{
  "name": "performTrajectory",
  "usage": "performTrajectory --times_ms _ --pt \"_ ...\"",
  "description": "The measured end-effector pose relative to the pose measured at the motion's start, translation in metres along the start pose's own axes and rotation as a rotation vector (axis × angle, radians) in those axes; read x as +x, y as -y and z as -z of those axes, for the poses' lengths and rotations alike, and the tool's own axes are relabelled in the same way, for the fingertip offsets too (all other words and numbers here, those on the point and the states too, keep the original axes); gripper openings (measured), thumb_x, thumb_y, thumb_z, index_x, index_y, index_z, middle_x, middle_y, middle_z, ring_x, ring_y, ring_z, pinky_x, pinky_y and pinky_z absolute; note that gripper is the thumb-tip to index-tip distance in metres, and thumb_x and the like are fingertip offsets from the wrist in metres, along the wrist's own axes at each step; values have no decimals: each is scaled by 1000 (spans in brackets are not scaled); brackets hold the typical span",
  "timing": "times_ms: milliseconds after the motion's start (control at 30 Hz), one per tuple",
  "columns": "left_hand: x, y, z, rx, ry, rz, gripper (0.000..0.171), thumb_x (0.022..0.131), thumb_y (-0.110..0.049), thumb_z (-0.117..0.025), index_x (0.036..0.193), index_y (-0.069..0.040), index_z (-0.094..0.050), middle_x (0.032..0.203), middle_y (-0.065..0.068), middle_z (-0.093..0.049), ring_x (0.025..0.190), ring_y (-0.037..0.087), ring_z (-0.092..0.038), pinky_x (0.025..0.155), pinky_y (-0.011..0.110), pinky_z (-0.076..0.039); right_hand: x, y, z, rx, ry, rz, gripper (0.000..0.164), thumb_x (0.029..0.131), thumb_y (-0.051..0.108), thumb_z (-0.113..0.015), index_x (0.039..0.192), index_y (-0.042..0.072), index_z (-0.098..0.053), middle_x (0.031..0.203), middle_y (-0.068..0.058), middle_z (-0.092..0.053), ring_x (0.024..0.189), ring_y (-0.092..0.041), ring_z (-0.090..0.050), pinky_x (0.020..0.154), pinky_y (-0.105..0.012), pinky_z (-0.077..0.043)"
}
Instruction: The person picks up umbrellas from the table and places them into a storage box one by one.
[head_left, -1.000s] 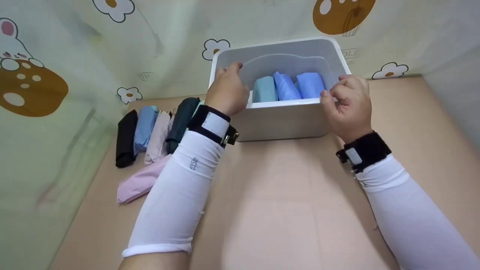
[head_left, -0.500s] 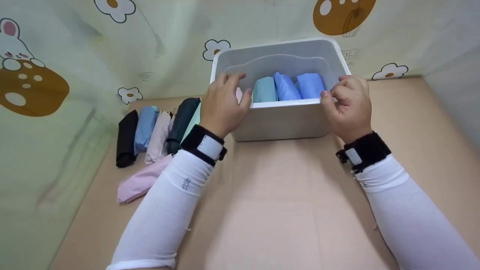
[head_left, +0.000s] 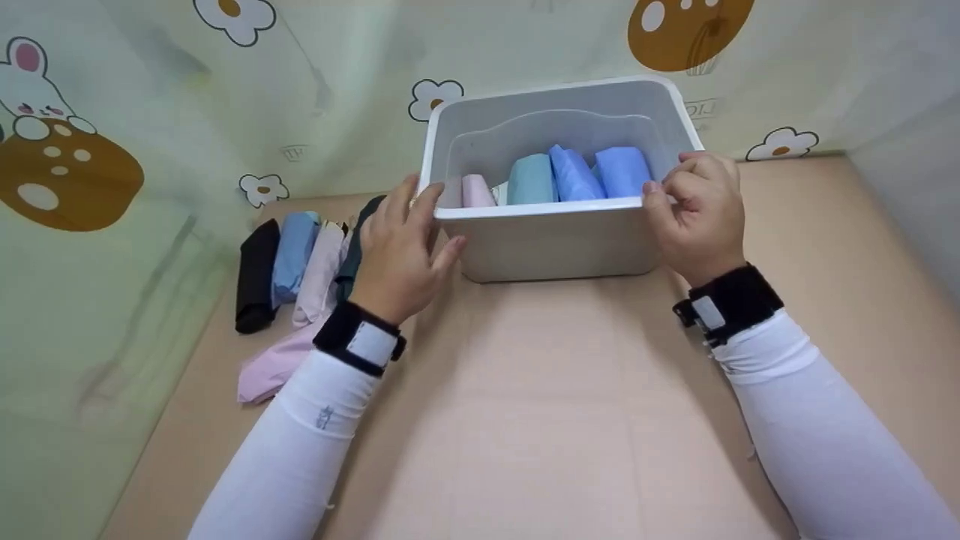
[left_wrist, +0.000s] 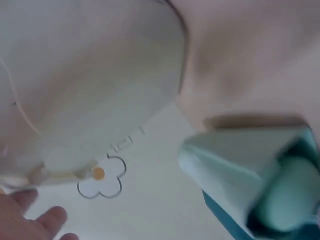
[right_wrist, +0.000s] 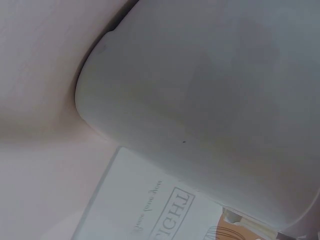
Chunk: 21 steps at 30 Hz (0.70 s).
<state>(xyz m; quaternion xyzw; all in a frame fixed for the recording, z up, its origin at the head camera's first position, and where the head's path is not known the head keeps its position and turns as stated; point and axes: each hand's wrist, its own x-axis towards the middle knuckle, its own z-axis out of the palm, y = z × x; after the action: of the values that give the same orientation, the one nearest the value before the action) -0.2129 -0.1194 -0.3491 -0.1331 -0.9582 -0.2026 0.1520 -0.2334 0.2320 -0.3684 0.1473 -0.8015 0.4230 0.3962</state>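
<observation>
A white plastic bin (head_left: 555, 244) stands near the back of the table. Inside it are a pink bundle (head_left: 477, 190), a teal bundle (head_left: 531, 180) and two blue bundles (head_left: 622, 172), all of folded cloth-like material. My right hand (head_left: 701, 217) grips the bin's rim at the front right corner, fingers curled. At the front left corner my left hand (head_left: 397, 259) has its fingers spread, close to the rim; contact is hard to tell. A mint-green bundle (left_wrist: 225, 170) lies near that hand in the left wrist view, hidden behind it from the head.
Left of the bin lie more bundles: black (head_left: 257, 277), light blue (head_left: 295, 255), pale pink (head_left: 319, 274) and dark green (head_left: 349, 266). A pink one (head_left: 277, 367) lies in front of them. A patterned curtain (head_left: 352, 45) hangs behind the table.
My left hand has come out of the bin's left end, moving left and toward me. The pink bundle inside now shows. My right hand has stayed on the rim.
</observation>
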Motion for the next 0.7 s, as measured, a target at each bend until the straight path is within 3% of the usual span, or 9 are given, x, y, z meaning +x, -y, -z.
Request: performTrajectory --times_ms 100,233,500,600,700 --pt "-9 10 2 35 24 66 85 97 -50 -68 167 -27 -28 171 20 -28 156 42 -31 124 66 -21 0 1 0 -4 -1 2 38 91 20 -64 61 -4 -58 82 -21 -57 117 -41 -57 110 -47 -39" --pt "-20 23 8 67 107 181 93 96 -49 -70 170 -28 -18 171 24 -23 155 48 -28 122 69 -20 0 0 -1 -3 -10 3 37 90 18 -64 61 -4 -58 81 -20 -56 116 -40 -58 110 -48 -39" --pt "-41 53 13 127 321 349 89 99 -45 -66 169 -16 -20 168 36 -17 153 57 -23 119 75 -19 0 0 0 -22 0 6 38 91 19 -63 62 -4 -59 84 -22 -57 117 -43 -57 109 -48 -38" --pt "-47 62 12 127 363 388 87 99 -43 -65 168 -14 -21 165 37 -20 149 58 -28 117 76 -21 0 0 -1 -6 -17 5 37 90 20 -64 60 -3 -57 82 -21 -57 114 -41 -58 109 -46 -39" --pt "-51 69 10 132 364 398 85 98 -42 -65 167 -12 -25 161 37 -27 145 57 -34 115 76 -24 0 1 -2 6 -32 8 37 88 20 -64 59 -2 -56 80 -20 -57 111 -39 -58 109 -43 -39"
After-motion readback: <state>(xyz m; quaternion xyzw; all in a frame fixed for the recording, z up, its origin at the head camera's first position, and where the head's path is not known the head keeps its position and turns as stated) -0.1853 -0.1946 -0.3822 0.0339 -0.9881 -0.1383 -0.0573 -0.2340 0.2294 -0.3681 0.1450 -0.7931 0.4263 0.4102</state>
